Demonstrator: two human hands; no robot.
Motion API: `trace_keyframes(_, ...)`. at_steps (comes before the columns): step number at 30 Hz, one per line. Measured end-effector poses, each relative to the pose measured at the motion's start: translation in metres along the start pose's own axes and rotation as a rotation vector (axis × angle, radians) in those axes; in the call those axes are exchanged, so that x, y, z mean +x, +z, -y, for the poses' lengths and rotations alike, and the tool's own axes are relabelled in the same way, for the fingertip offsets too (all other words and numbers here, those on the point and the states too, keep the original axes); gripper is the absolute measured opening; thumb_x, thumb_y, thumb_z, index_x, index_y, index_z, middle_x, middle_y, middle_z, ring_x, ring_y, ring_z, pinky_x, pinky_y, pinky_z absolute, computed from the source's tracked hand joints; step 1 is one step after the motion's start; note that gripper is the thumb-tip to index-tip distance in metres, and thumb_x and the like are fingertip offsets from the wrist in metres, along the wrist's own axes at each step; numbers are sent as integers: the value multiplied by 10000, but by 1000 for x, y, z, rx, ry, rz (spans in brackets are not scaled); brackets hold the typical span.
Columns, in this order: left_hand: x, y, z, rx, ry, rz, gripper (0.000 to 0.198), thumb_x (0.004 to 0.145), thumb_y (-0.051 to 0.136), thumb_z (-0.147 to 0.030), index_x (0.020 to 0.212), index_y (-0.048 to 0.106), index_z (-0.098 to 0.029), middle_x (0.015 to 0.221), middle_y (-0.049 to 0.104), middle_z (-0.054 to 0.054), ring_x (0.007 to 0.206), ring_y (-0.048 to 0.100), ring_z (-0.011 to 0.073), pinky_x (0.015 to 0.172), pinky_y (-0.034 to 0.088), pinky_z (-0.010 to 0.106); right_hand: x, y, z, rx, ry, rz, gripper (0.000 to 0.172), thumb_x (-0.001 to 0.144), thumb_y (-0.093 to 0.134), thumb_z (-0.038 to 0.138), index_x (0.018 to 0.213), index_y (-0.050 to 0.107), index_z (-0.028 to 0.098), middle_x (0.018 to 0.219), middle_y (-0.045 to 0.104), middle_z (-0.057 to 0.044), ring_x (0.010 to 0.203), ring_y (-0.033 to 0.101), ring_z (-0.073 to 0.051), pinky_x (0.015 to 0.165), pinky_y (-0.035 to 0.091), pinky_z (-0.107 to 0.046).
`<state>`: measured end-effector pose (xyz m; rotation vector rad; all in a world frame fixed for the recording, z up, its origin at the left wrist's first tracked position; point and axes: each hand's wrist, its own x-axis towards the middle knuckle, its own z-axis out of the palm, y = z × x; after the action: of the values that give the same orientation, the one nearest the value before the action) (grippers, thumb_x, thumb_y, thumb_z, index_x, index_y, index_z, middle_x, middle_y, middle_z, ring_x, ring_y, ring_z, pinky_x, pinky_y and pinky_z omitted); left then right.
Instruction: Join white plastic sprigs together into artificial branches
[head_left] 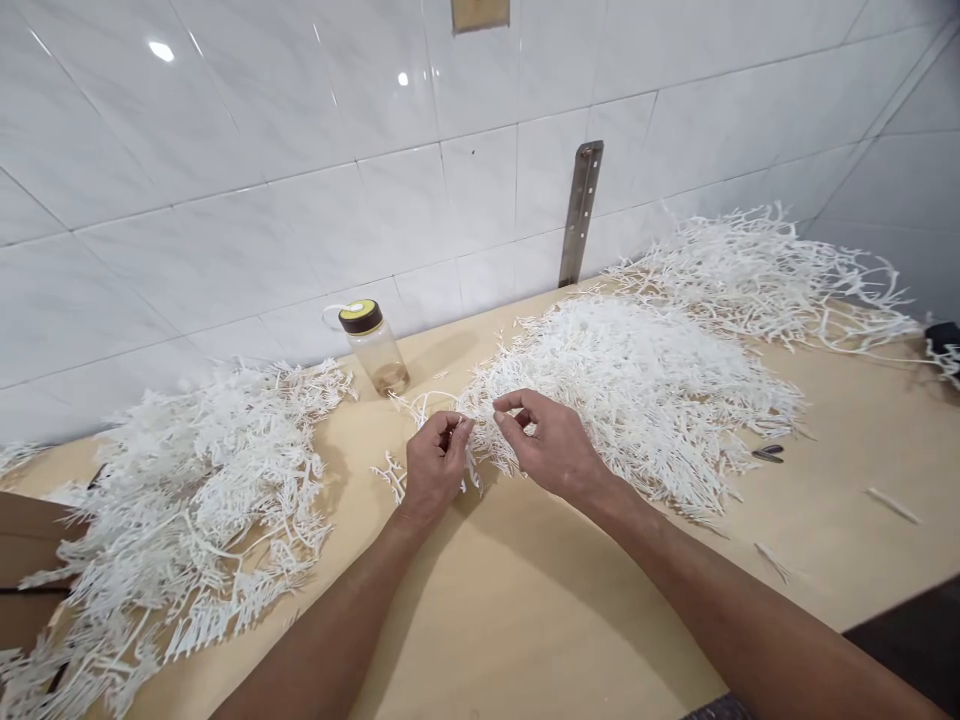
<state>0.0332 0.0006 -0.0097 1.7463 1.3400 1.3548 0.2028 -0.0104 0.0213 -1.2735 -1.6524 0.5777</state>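
My left hand [437,462] is closed, thumb against bent fingers, on a white branched plastic sprig [471,470] whose ends show beside the hand. Just right of it, my right hand [551,445] has thumb and forefinger brought close together in a pinch; anything between the tips is too small to make out. The two hands are a short gap apart, above the table. Behind my right hand spreads a large heap of white plastic sprigs [645,390]. A few loose sprigs [391,478] lie left of my left hand.
Another white sprig heap [217,480] covers the left side, by a brown box [30,560]. A clear bottle [377,355] with a dark and yellow lid stands behind. Longer white strands [757,270] lie far right. A metal strip [581,215] leans on the tiled wall; small dark snips [769,453] lie right.
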Motion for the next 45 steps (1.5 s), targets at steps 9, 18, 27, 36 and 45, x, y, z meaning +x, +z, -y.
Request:
trace_keyframes(9,-6,2,-6,-14,8,12,251,902,583,-424,876,652,-183,691,603,-6,585,499,108,576,412,222,-1,6,1,118,146,223,183,860,563,285,882,712,182,741,696,-5,429,515,-87,442,428,-228)
trace_keyframes(18,-8,4,-7,-1,24,34,245,907,573,-419,871,642,-187,704,600,-1,580,501,110,566,406,227,0,3,4,116,158,193,143,833,556,256,779,665,181,653,659,8,468,531,-100,456,405,-219)
trace_keyframes(27,-4,2,-10,41,-14,-20,231,908,550,-411,837,595,-195,648,536,-36,558,454,104,549,363,222,-10,22,-1,85,77,104,120,871,532,245,768,573,198,647,597,9,564,542,-140,534,404,-257)
trace_keyframes(36,-1,5,-9,84,-21,18,207,895,537,-335,738,528,-200,619,514,-41,576,447,118,583,358,239,-24,36,-5,-174,-343,14,193,954,350,129,808,443,214,799,532,-47,667,485,-165,597,385,-286)
trace_keyframes(45,23,-18,11,-50,-73,-137,225,851,596,-335,694,538,-185,609,476,-47,556,402,98,552,335,228,-29,38,9,79,-374,-11,115,964,456,193,895,549,196,824,595,-41,705,556,-149,601,442,-256)
